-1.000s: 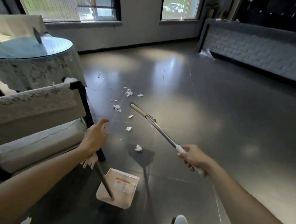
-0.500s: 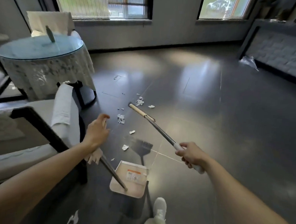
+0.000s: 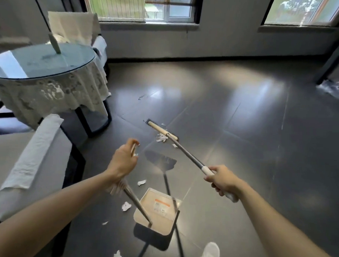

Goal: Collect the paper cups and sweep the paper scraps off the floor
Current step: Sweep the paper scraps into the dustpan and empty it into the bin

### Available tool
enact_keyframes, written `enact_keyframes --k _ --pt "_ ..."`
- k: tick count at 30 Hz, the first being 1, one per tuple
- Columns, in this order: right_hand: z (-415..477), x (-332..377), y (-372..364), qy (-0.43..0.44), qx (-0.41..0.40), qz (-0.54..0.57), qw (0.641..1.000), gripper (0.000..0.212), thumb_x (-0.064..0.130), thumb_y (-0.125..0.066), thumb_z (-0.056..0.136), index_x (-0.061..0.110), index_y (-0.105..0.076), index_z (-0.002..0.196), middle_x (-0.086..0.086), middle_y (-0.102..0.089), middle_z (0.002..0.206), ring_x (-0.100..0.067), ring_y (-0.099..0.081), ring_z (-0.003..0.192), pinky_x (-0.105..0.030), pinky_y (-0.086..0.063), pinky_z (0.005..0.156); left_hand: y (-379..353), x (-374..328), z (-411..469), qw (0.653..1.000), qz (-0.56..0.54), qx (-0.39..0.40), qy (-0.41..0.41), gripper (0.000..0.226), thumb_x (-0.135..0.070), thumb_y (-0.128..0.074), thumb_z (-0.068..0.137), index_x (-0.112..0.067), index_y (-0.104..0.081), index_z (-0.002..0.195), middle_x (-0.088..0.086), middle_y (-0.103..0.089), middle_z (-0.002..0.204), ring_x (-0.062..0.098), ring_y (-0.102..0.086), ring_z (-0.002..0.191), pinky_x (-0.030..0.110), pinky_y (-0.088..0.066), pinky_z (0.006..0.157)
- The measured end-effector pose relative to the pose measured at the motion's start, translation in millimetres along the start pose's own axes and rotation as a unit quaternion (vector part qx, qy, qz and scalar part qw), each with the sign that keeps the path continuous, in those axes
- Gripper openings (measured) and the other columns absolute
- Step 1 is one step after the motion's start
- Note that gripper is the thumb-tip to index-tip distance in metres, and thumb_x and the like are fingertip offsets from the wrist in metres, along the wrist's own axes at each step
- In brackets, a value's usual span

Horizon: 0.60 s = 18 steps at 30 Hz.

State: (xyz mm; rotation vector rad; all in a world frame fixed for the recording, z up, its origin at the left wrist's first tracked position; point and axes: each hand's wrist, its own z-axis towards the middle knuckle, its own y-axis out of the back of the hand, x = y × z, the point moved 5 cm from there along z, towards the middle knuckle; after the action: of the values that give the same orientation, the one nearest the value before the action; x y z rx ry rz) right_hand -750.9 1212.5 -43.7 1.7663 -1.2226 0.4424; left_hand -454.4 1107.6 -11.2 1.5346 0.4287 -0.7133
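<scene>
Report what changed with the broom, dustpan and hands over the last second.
The person stepped forward: the dustpan was carried in among the paper scraps, several now beside or behind it rather than ahead. The broom reached out to the farther scraps. Unchanged: the left hand holds the dustpan's handle, the right hand grips the broom; nothing let go.

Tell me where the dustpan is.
Bottom centre of the head view: the dustpan is by the floor, below the left hand, a paper scrap beside it.
</scene>
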Motion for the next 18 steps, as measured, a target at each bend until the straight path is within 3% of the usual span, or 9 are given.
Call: enact_keyframes --k 5,8,12,18 --pt "138 23 87 0.017 0.028 -0.032 0.999 0.015 0.009 -0.055 0.092 0.004 -0.059 0.106 -0.006 -0.043 0.058 -0.014 -0.035 0.04 -0.019 -0.033 0.035 -54 -18 108 0.998 0.03 -0.031 0.051 0.035 -0.006 -0.061 0.082 -0.018 -0.05 0.113 0.009 -0.063 0.103 0.021 -0.055 0.085 0.026 -0.036 0.072" --pt "211 41 141 0.022 0.062 -0.048 0.997 0.015 0.009 -0.055 0.092 0.004 -0.058 0.107 -0.006 -0.043 0.058 -0.014 -0.034 0.039 -0.019 -0.033 0.035 -82 -30 159 0.994 0.03 -0.052 0.086 0.035 -0.006 -0.061 0.083 -0.02 -0.049 0.113 0.005 -0.062 0.103 0.013 -0.052 0.08 0.025 -0.036 0.072" --pt "304 70 194 0.03 0.094 -0.074 0.992 0.004 0.009 -0.055 0.093 0.009 -0.055 0.097 -0.007 -0.043 0.06 -0.015 -0.035 0.04 -0.019 -0.034 0.035 -110 -53 220 0.99 0.034 -0.076 0.113 0.038 -0.006 -0.061 0.084 -0.02 -0.049 0.117 -0.001 -0.055 0.101 0.015 -0.049 0.083 0.027 -0.036 0.074" --pt "436 107 231 0.023 0.144 -0.104 0.984 0.017 0.008 -0.054 0.094 0.006 -0.056 0.11 -0.008 -0.045 0.062 -0.014 -0.036 0.042 -0.018 -0.035 0.035 -144 -57 307 0.98 0.037 -0.088 0.177 0.036 -0.008 -0.058 0.087 -0.025 -0.045 0.117 0.001 -0.053 0.101 0.013 -0.052 0.077 0.027 -0.035 0.071"
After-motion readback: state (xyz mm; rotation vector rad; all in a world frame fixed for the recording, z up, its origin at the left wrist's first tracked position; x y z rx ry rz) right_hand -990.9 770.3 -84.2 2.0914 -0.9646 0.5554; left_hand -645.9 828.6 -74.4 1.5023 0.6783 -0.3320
